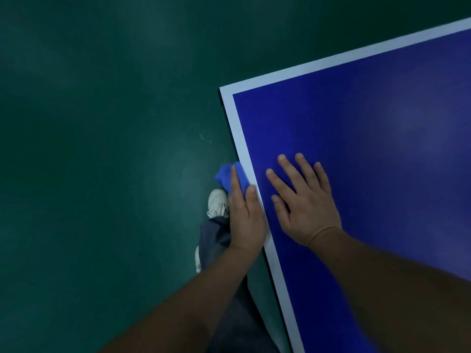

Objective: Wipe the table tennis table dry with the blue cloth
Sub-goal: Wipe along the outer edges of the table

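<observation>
Blue cloth (226, 175), bunched, lying along table (239, 138) edge, left hand (246, 217) gripping

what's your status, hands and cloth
Left hand grips crumpled blue cloth at white edge stripe. Right hand flat on blue table tennis table. No obstacle seen.

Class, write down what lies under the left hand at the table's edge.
A bunched blue cloth shows under the left hand, against the table's white edge. The hand covers part of it, so how far it reaches beneath is hidden.
</observation>
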Demonstrator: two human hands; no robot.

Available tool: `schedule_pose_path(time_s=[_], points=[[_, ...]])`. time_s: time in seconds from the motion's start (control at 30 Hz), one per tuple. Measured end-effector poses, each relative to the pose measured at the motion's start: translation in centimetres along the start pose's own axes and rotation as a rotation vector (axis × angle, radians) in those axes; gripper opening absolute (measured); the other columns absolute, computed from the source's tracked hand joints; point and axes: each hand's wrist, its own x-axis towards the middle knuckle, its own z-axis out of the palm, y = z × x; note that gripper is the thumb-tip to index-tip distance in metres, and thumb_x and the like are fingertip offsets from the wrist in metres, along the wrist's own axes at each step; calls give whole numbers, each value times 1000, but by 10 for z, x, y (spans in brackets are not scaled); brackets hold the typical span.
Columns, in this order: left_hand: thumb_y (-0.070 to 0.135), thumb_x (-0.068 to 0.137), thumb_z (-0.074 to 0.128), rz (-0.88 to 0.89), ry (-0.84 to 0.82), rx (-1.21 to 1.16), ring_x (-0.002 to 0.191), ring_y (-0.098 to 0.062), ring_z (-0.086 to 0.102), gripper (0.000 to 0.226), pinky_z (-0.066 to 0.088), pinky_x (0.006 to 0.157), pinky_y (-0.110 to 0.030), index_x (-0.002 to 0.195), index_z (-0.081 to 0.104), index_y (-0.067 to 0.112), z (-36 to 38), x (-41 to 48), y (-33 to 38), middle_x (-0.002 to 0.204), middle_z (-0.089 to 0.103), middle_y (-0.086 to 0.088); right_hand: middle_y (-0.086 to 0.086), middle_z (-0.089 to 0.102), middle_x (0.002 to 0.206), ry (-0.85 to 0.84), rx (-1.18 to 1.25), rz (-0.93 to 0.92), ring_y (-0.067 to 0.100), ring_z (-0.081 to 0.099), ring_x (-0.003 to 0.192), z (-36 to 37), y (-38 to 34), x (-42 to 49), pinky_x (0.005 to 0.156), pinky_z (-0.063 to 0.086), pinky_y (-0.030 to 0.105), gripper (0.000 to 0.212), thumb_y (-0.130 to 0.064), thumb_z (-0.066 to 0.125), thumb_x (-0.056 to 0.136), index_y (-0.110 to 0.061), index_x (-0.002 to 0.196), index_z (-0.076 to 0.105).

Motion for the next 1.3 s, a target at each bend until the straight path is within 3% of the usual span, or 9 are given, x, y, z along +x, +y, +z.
schedule_pose_path(time_s=[0.13,0.27,0.33,0.6,0.73,0.87,0.97,1.13,1.3], points=[[30,109,32,15,-6,30,121,25,36,47,32,101,-5,154,19,36,-3,48,15,138,33,30,6,34,161,-2,14,-4,34,25,150,-1,1,1,120,20,59,50,-38,38,101,-24,149,46],[36,108,31,28,41,32,126,-6,50,51,42,103,-21,157,18,33,-4,114,39,147,42,4,6,33,161,-15,14,-14,34,24,150,0,1,-3,120,18,59,51,-38,39,100,-24,149,47],[37,107,31,15,54,10,124,-13,53,51,45,100,-20,157,18,36,-5,134,49,145,45,0,6,33,161,-11,13,-25,34,26,150,-1,2,-1,120,18,59,51,-38,40,100,-25,148,47],[30,110,30,-148,-163,109,105,8,54,54,45,77,-4,157,6,41,-25,98,68,135,49,7,4,28,164,-46,-1,7,33,24,151,-3,0,-2,121,20,57,52,-40,41,100,-28,151,41],[33,109,31,-147,-145,206,113,-16,56,56,47,97,-33,158,4,39,-23,119,77,142,47,-3,2,34,161,-108,1,56,32,30,149,-9,-5,3,118,24,57,51,-43,43,98,-29,147,47],[26,108,36,47,-187,473,121,-25,45,57,37,107,-34,160,13,23,-35,153,94,145,33,-18,7,57,137,6,138,206,34,53,125,-24,-17,36,102,43,56,38,-38,45,97,-19,121,67],[27,108,38,169,-355,593,133,-23,38,52,28,110,-24,158,24,22,-54,179,113,151,27,-15,15,48,146,91,180,489,36,43,133,-34,-4,80,109,40,58,40,-34,45,99,-13,129,63],[34,108,34,203,-806,984,132,-27,45,48,29,102,-24,156,29,28,-54,246,152,151,39,-13,14,5,167,-12,166,931,40,3,153,-57,76,145,122,5,58,61,-48,35,104,-20,158,27],[34,109,32,138,-1147,1071,134,-28,44,51,33,108,-29,159,17,31,-5,278,178,155,35,-12,0,-7,169,-73,103,1063,35,-11,153,-54,112,171,121,-5,60,69,-65,14,100,-34,160,3]])
